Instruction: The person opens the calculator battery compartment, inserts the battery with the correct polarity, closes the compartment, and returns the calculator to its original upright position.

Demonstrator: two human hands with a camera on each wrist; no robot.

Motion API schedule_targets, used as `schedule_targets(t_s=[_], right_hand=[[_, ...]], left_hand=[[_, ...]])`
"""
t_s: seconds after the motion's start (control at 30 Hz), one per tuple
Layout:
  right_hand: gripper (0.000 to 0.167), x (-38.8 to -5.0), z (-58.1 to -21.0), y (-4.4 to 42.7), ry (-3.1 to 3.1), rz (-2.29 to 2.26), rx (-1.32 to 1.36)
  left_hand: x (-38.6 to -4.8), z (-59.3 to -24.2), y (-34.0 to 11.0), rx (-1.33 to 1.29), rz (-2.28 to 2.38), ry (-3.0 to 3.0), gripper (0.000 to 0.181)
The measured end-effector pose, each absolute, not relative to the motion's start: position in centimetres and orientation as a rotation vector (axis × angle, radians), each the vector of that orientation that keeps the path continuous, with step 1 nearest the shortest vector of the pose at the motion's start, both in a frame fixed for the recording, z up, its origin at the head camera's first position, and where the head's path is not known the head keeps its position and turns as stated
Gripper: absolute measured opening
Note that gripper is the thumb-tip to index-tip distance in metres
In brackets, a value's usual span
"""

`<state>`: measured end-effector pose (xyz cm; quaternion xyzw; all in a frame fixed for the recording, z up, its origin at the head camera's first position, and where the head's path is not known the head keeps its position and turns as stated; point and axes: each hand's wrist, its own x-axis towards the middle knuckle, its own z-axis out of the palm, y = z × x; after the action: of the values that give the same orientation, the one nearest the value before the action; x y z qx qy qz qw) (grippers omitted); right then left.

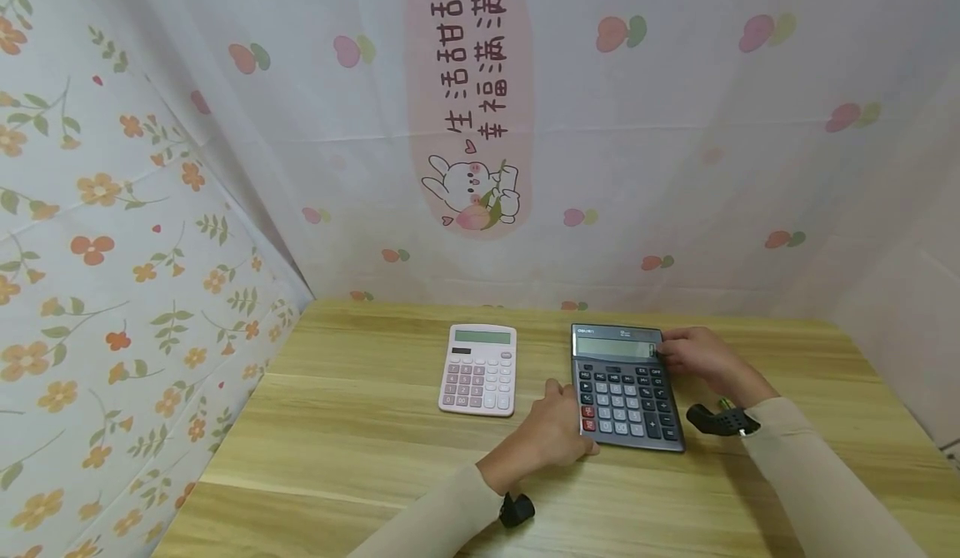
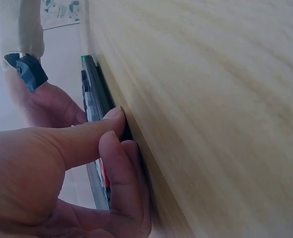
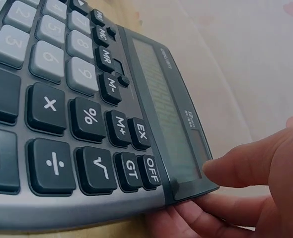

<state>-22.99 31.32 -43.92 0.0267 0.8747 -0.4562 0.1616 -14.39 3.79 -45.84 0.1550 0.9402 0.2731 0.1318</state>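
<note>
A large dark grey calculator (image 1: 626, 387) lies on the wooden table, its display at the far end. The left hand (image 1: 553, 426) holds its lower left edge, thumb at the near edge and fingers curled at the side; in the left wrist view that hand (image 2: 62, 173) grips the calculator's edge. At the upper right corner the right hand (image 1: 701, 356) pinches the calculator; in the right wrist view its thumb lies on the display frame and the other fingers are under the edge. A smaller pink calculator (image 1: 477, 371) lies to the left, untouched.
The wooden table (image 1: 337, 425) meets a white curtain (image 1: 645, 150) with hearts, lettering and a rabbit print at the back. A floral cloth (image 1: 135, 275) hangs on the left. Black straps with small devices are on both wrists.
</note>
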Motion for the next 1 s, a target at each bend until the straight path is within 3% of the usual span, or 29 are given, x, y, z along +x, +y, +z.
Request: schedule_targets(t_s=[0.43, 0.8, 1.0], right_hand=[[0.058, -21.5, -43.8, 31.2, 2.644, -1.162, -0.060], [0.056, -16.8, -44.0, 31.2, 2.703, -1.148, -0.186], [0.057, -14.4, -44.3, 31.1, 2.743, -1.088, -0.169]], left_hand=[[-14.6, -45.9, 3.2, 0.512, 0.783, 2.743, 0.072], [-13.8, -46.0, 2.1, 0.596, 0.817, 2.757, 0.083], [-12.9, -46.0, 1.0, 0.697, 0.921, 2.731, 0.077]])
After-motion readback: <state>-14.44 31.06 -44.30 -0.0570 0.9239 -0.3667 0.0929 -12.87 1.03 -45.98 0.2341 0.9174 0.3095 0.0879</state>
